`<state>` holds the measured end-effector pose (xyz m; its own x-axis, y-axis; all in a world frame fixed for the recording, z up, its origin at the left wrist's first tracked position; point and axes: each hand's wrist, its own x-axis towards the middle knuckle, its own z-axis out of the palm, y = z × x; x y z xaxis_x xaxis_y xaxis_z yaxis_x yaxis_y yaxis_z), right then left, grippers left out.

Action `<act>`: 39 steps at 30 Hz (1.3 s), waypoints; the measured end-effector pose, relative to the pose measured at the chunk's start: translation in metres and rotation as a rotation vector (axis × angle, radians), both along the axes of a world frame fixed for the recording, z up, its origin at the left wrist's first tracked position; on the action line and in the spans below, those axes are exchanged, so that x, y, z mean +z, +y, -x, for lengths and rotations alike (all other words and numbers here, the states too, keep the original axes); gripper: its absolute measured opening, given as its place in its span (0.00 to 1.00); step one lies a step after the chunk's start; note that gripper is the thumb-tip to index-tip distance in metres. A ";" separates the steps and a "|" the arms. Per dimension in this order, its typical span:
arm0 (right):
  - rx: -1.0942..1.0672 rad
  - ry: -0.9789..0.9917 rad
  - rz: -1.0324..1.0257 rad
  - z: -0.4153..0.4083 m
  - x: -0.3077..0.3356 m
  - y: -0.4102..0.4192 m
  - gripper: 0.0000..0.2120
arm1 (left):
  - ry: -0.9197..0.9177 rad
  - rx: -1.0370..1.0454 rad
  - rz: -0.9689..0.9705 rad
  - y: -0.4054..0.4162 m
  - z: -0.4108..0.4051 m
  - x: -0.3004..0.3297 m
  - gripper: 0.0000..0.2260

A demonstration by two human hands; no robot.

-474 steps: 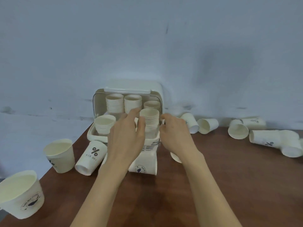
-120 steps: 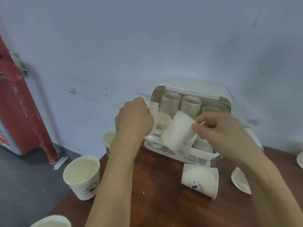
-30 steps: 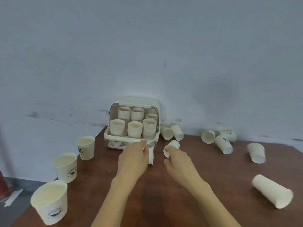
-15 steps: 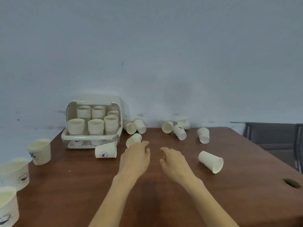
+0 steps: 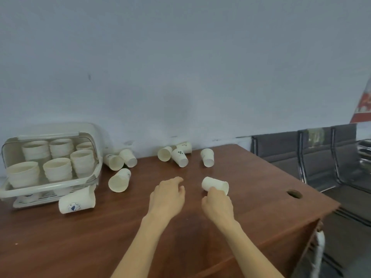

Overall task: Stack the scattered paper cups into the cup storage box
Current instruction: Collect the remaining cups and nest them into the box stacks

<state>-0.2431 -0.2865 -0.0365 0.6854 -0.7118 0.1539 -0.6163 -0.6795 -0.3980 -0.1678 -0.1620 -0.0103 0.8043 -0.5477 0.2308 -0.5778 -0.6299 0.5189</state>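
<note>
The white cup storage box (image 5: 50, 186) stands at the table's left with its lid flipped up and several stacks of paper cups (image 5: 58, 169) inside. A paper cup (image 5: 215, 185) lies on its side right of centre. My right hand (image 5: 217, 204) reaches it, fingertips touching its near side, not closed around it. My left hand (image 5: 168, 195) hovers beside it with relaxed fingers, holding nothing. Other cups lie scattered: one (image 5: 119, 180) near the box, a larger one (image 5: 77, 203) against the box's front, a pair (image 5: 120, 160) by the wall, and several (image 5: 178, 155) further back.
The brown table (image 5: 80, 237) ends at the right, with a round cable hole (image 5: 294, 194) near that edge. Dark metal-framed seats (image 5: 321, 157) stand beyond it. A grey wall runs close behind the box and cups.
The view has swung right and the box now sits at the far left. My right hand has moved right onto the lying cup. My left hand followed, still holding nothing.
</note>
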 end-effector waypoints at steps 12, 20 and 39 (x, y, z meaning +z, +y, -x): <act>-0.292 -0.095 -0.223 -0.027 -0.019 -0.044 0.14 | 0.041 -0.040 -0.055 -0.043 -0.009 -0.023 0.16; -0.337 -0.190 -0.241 -0.043 -0.027 -0.053 0.11 | 0.090 -0.001 -0.074 -0.033 -0.020 -0.044 0.16; 0.122 -0.073 0.117 -0.098 -0.021 0.016 0.09 | 0.359 0.597 0.318 0.012 -0.110 -0.060 0.13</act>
